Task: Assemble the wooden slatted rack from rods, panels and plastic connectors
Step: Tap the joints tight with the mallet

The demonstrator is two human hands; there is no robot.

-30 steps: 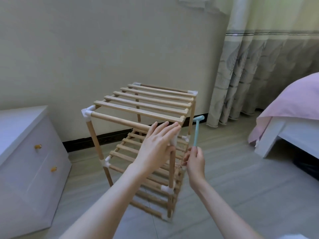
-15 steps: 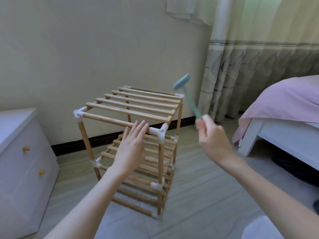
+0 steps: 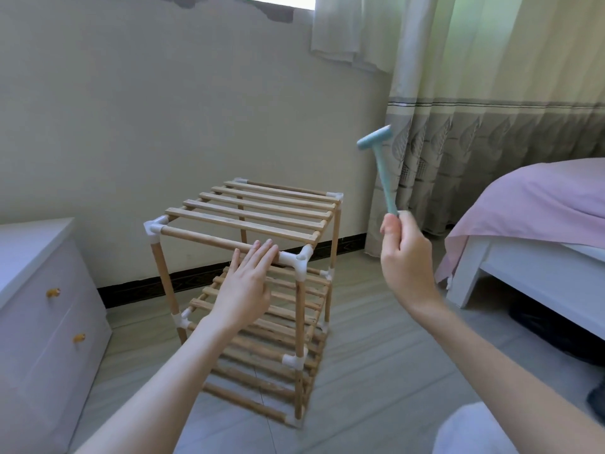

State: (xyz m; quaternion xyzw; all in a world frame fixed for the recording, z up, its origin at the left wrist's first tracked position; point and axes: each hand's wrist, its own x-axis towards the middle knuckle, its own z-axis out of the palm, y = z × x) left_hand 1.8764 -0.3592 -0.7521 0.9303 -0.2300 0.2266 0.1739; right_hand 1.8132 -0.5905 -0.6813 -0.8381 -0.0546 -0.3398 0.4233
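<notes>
Right hand [image 3: 404, 257] is clamped on the hammer [image 3: 381, 165] handle, raised up and right of the near corner connector [image 3: 301, 258]. Left hand [image 3: 244, 286] is laid flat, fingers together, on the rack [image 3: 248, 217] front rod [image 3: 203, 238], just left of that connector; a strike would be down-left

No text, label, brand, number or sign is showing legibly anywhere in the frame.
</notes>
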